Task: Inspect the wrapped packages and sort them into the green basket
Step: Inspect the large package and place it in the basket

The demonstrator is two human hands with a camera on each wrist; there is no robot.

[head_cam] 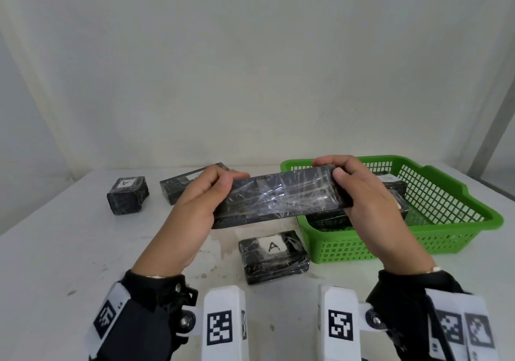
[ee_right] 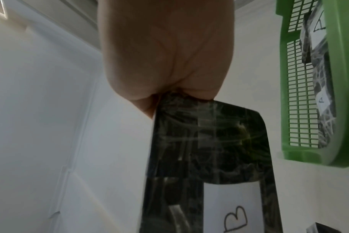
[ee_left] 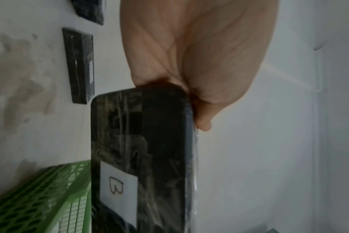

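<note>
I hold a long black film-wrapped package (head_cam: 281, 196) above the table with both hands, one at each end. My left hand (head_cam: 200, 193) grips its left end, my right hand (head_cam: 359, 190) its right end. The wrist views show a white label marked B (ee_left: 118, 192) (ee_right: 233, 209) on its underside. The green basket (head_cam: 446, 238) stands at the right and holds wrapped packages (ee_right: 319, 66) labelled A. On the table lie a flat package marked A (head_cam: 274, 256), a small cube package marked A (head_cam: 127, 195) and a long package (head_cam: 178, 190) behind my left hand.
The white table (head_cam: 69, 249) has stains near its middle. A pale wall rises behind it. The basket's near wall (head_cam: 348, 249) sits just right of the flat A package.
</note>
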